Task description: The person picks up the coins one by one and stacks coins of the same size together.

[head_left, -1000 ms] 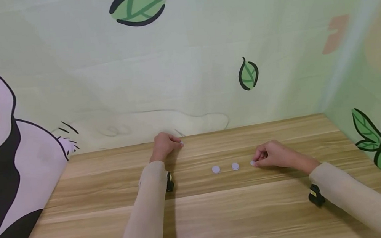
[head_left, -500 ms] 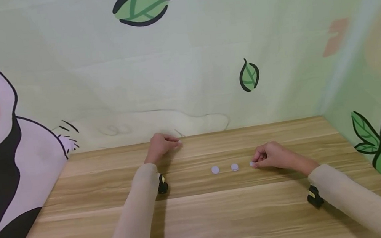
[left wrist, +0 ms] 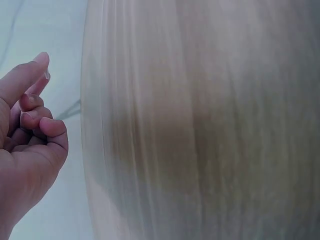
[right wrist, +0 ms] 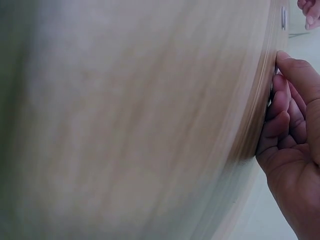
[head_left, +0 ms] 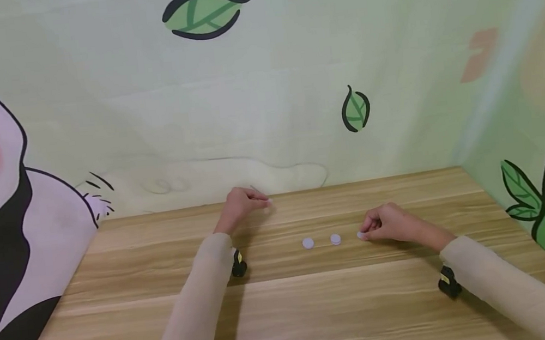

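My left hand (head_left: 241,204) is raised near the table's back edge, its thumb and fingertip pinching a small thin white disc (left wrist: 47,76). In the left wrist view the other fingers of that hand are curled in. To the right, my right hand (head_left: 389,221) is low at the tabletop and pinches another small white disc (head_left: 360,235) at its fingertips. Left of it lies a white disc pile (head_left: 335,239), which shows a doubled edge like two stacked discs. Further left, a single white disc (head_left: 308,242) lies flat, roughly in line with the others.
The wood-grain table (head_left: 287,322) runs back to a pale green printed wall cloth (head_left: 276,109) with leaf drawings. Side cloths rise at left and right. Each wrist wears a small black camera (head_left: 239,263) on a strap.
My left hand went a little left, then came back right, holding its disc all along. The right hand stays in place, and the discs on the table have not moved.
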`<move>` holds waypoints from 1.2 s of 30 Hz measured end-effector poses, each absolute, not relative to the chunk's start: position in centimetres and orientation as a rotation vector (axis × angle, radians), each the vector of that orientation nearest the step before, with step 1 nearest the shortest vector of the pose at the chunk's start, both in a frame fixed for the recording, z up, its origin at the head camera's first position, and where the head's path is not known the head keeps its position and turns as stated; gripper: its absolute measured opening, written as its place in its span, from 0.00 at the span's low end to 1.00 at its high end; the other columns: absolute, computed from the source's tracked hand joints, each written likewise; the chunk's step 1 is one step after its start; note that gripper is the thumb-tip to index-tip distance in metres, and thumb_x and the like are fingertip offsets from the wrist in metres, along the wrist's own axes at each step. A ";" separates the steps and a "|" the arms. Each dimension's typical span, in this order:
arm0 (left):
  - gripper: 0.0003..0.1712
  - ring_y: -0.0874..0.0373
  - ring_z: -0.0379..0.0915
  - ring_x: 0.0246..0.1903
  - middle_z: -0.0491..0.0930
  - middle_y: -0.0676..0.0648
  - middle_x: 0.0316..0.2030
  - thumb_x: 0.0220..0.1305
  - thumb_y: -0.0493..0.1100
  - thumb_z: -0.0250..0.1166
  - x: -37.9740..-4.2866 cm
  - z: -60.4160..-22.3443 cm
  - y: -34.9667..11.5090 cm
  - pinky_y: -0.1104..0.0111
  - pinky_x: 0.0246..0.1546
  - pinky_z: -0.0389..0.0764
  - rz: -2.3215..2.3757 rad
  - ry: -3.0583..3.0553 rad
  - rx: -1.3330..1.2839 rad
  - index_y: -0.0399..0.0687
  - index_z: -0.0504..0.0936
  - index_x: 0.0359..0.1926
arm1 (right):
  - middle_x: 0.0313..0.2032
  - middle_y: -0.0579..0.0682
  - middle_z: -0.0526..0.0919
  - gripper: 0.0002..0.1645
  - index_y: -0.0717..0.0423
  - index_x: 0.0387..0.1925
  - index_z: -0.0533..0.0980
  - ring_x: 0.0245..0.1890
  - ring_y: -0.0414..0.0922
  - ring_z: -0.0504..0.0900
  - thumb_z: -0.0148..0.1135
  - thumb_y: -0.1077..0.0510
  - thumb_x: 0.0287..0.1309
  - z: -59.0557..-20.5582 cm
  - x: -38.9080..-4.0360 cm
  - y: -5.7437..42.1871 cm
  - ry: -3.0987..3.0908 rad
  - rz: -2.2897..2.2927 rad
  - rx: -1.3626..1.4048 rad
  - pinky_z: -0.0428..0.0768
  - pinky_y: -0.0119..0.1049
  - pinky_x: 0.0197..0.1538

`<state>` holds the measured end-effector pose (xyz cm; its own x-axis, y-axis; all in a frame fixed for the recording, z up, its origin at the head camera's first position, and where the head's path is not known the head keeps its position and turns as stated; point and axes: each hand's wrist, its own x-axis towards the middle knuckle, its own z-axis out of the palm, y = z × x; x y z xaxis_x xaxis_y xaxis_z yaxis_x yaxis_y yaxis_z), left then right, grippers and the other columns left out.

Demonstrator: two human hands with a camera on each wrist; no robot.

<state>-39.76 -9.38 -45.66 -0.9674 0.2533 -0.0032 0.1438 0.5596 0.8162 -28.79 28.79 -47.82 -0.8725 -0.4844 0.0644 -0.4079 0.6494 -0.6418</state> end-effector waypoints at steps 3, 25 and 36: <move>0.11 0.51 0.77 0.48 0.86 0.46 0.44 0.59 0.44 0.77 -39.6 -45.7 -9.1 0.57 0.54 0.76 1.390 2.655 0.358 0.44 0.91 0.40 | 0.26 0.40 0.84 0.06 0.54 0.32 0.87 0.26 0.34 0.76 0.75 0.55 0.58 -47.9 -28.8 28.9 2.751 -1.027 -0.742 0.77 0.28 0.33; 0.07 0.58 0.75 0.36 0.88 0.52 0.39 0.59 0.47 0.77 -37.6 -45.3 -6.5 0.67 0.37 0.74 1.301 2.633 0.500 0.52 0.92 0.37 | 0.26 0.40 0.84 0.06 0.53 0.32 0.86 0.27 0.34 0.76 0.75 0.55 0.58 -47.9 -28.8 28.6 2.747 -1.036 -0.738 0.77 0.28 0.32; 0.08 0.61 0.65 0.27 0.85 0.54 0.28 0.59 0.50 0.77 -36.7 -45.2 -5.1 0.69 0.28 0.66 1.298 2.592 0.642 0.53 0.92 0.36 | 0.26 0.41 0.84 0.06 0.53 0.32 0.86 0.27 0.34 0.75 0.75 0.55 0.58 -47.9 -28.8 28.8 2.736 -1.041 -0.725 0.77 0.28 0.32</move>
<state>-36.73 -5.10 -45.22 -0.8924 0.4496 0.0376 0.2994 0.5280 0.7947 -28.78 28.83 -47.88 -0.8771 -0.4776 0.0516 -0.3911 0.6477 -0.6539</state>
